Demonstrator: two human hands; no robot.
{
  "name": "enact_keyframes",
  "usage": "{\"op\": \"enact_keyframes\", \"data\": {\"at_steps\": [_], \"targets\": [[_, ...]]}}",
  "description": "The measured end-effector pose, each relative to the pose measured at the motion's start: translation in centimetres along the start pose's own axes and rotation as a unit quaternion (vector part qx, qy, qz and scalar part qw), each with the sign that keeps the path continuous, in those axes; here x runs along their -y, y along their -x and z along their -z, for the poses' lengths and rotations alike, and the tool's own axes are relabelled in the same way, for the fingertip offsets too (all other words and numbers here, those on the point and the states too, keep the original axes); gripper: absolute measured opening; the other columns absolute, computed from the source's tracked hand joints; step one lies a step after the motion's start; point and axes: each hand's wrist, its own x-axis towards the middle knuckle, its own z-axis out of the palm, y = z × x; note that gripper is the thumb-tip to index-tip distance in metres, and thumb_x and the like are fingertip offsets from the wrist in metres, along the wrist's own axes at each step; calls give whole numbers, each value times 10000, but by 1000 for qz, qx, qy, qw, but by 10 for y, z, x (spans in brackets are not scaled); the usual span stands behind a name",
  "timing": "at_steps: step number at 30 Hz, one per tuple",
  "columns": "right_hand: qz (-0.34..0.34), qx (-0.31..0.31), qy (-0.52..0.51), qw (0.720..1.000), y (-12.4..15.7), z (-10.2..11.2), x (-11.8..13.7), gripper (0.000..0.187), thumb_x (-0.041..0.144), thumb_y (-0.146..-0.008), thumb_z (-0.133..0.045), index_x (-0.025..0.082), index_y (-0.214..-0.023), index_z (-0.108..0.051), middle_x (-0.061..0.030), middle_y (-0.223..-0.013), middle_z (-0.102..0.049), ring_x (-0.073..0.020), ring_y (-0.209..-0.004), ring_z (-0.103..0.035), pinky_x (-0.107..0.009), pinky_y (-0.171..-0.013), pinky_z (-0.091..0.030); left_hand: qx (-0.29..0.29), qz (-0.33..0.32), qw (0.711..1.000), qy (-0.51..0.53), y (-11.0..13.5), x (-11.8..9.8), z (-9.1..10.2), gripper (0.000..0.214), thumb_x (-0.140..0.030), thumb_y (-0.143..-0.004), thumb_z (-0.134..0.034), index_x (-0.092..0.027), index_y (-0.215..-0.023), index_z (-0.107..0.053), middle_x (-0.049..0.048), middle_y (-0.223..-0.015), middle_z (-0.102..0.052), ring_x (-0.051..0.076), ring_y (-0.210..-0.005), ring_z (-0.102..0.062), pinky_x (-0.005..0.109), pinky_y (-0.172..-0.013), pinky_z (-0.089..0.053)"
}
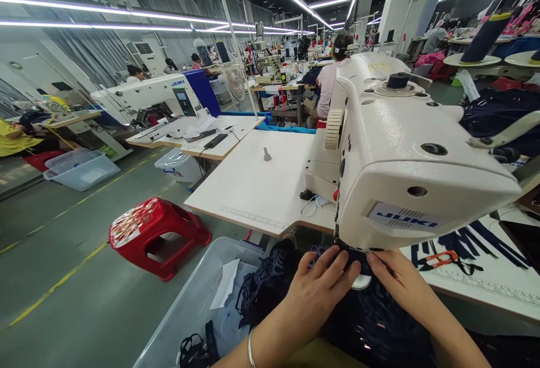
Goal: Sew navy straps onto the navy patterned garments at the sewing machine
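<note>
My left hand [320, 292] and right hand [400, 285], grip spread flat and holding nothing, press dark fabric [375, 328] beneath the sewing machine [405, 160]; keep it taut.

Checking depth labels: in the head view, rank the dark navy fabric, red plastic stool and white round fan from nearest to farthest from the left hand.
1. Dark navy fabric, under the left hand, touched.
2. Red plastic stool, on the floor, left.
3. White round fan, far back, left of centre.

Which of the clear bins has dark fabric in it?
The bin beside the left hand, holding dark fabric and white paper; the other two stand farther off near the next table.
</note>
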Motion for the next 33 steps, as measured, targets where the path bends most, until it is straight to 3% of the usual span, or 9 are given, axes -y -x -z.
{"op": "enact_keyframes", "data": {"at_steps": [5, 12, 28, 33], "targets": [[6, -19, 11, 1000, 2, -3, -3, 376, 429, -973, -408, 239, -1047, -723, -102, -1027, -667, -279, -995, -635, -400, -879, -532, -3, 4, 1000, 2, -2, 0, 0, 393, -222, -1005, -425, -290, -1386, -494, 4, -1428, -488, 182, -1351, -365, 322, -1004, -303], [0, -10, 24, 1000, 2, -3, -8, 396, 447, -975, -393, 234, -958, -726, -83, -841, -672, -288, -927, -651, -422, -870, -533, -4, 9, 1000, 9, -3, 0, 2, 390, -197, -1007, -403, -292, -1368, -515, 6, -1418, -499, 181, -1348, -365, 316, -987, -304], [23, -46, 26, 998, 0, -8, -8, 336, 374, -975, -403, 236, -1016, -706, -93, -1015, -690, -270, -939, -650, -379, -839, -538, 33, 8, 999, -1, -3, -1, 6, 407, -209, -1015, -376, -280, -1405, -469, 1, -1448, -462, 182, -1359, -340, 336, -974, -310], [12, -49, 25, 998, 2, -9, -5, 329, 369, -992, -388, 232, -1046, -683, -99, -1040, -676, -272, -976, -633, -398, -888, -513, 19, 16, 1000, 7, -4, -1, 6, 390, -215, -1027, -356, -282, -1385, -493, -8, -1418, -495, 176, -1335, -369, 336, -960, -303]]}}
